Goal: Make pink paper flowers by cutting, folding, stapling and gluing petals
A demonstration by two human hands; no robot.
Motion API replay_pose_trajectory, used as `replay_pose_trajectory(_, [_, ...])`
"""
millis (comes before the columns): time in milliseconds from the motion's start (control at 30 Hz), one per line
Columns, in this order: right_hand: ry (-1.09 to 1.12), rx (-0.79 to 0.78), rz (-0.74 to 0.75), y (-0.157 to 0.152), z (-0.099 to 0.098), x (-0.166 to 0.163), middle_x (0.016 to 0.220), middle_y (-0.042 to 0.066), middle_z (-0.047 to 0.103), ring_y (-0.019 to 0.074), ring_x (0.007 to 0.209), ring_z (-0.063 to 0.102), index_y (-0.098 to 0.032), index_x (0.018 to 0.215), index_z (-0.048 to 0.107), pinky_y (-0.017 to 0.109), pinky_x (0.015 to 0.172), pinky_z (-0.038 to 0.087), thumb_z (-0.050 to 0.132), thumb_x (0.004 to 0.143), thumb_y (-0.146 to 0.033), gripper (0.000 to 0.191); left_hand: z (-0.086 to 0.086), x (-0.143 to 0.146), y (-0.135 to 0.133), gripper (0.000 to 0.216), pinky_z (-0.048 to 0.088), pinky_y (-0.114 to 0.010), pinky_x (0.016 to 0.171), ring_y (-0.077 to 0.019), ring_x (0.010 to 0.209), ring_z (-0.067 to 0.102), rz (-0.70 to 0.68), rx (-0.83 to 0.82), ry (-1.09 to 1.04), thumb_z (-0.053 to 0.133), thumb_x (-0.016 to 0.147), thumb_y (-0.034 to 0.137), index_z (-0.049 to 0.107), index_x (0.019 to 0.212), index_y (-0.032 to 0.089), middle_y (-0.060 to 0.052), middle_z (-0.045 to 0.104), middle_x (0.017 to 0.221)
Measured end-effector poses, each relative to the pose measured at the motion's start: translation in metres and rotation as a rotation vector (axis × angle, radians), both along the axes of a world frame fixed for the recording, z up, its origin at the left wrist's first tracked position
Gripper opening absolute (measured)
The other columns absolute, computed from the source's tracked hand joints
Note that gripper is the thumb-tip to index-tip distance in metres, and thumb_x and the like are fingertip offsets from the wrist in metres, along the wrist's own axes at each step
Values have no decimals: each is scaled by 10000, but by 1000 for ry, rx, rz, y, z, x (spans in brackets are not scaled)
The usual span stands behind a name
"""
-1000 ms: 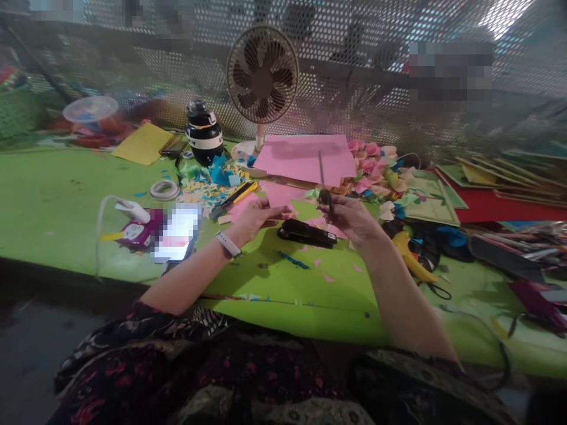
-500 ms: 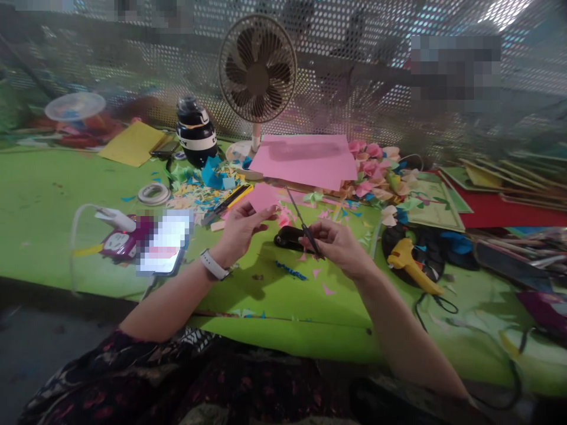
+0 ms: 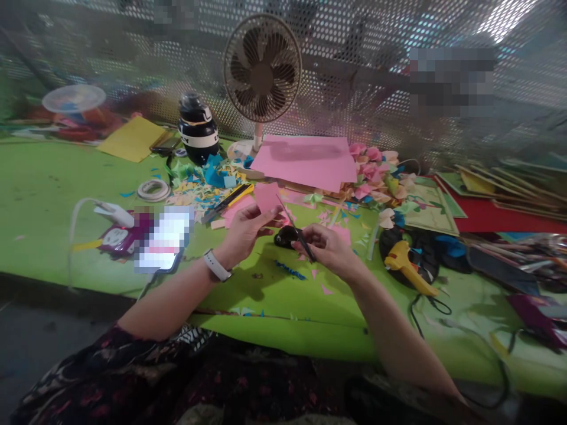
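My left hand [image 3: 245, 231] pinches a small pink paper piece [image 3: 267, 196] and holds it up above the green table [image 3: 53, 183]. My right hand [image 3: 328, 248] grips a pair of scissors [image 3: 297, 232] whose blades point up and left, touching the lower right edge of the pink piece. A black stapler [image 3: 286, 236] lies on the table just behind and between both hands. Small pink paper snippets [image 3: 326, 289] lie on the table below my right hand.
A desk fan [image 3: 262, 68], a large pink sheet [image 3: 308, 160], paper flowers [image 3: 374, 168] and coloured scraps [image 3: 208, 183] lie behind. A phone [image 3: 165, 239] and charger sit left, a yellow glue gun [image 3: 410, 265] right, a tape roll [image 3: 153, 190] and a black jar [image 3: 197, 130] beyond.
The scissors swung from upright down to a slant toward the pink piece, and my right hand came nearer my left. The pink piece was lifted off the table area.
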State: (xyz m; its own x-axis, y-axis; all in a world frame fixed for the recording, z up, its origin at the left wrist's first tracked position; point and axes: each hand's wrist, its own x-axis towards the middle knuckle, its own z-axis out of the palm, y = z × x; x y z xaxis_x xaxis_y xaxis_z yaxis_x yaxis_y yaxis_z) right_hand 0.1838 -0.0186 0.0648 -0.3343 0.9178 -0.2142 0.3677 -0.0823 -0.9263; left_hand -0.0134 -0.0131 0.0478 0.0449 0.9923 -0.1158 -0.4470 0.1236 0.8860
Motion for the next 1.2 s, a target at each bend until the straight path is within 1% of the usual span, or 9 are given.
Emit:
replay_pose_trajectory(200, [4,9,5,0,1,1,690,-14,585,114,579,527,-193,781,573,249,493,384,839,584,-611,533,0,1,-1,340,475,-208,556,-113,640,673,-55,-14,42,873,631,423,748,798,155,-68,763,832])
replay_pose_trajectory(367, [-12,5,18,1,1,2,660,-26,561,110,559,503,-196,782,576,254,487,375,836,596,-610,523,-3,0,1,362,481,-206,545,-101,599,655,-32,2,42,882,615,423,751,803,143,-61,753,775])
replay_pose_trajectory(600, [-17,26,33,0,2,4,645,-30,552,111,555,484,-200,788,592,254,481,356,840,604,-594,500,-4,-2,2,368,488,-206,531,-78,520,604,-56,13,22,904,581,401,751,773,127,-48,729,682])
replay_pose_trajectory(900, [-36,49,45,1,3,5,612,-44,529,94,518,443,-199,765,572,244,461,306,846,599,-575,494,1,-3,2,309,483,-202,513,-65,505,567,-88,11,21,909,574,365,743,706,140,-28,713,661])
replay_pose_trajectory(1200, [-44,55,66,2,3,6,617,-46,518,98,525,447,-206,769,560,248,468,302,841,623,-563,478,0,-3,2,284,496,-208,522,-66,506,578,-93,22,32,886,624,347,745,741,129,-36,711,673])
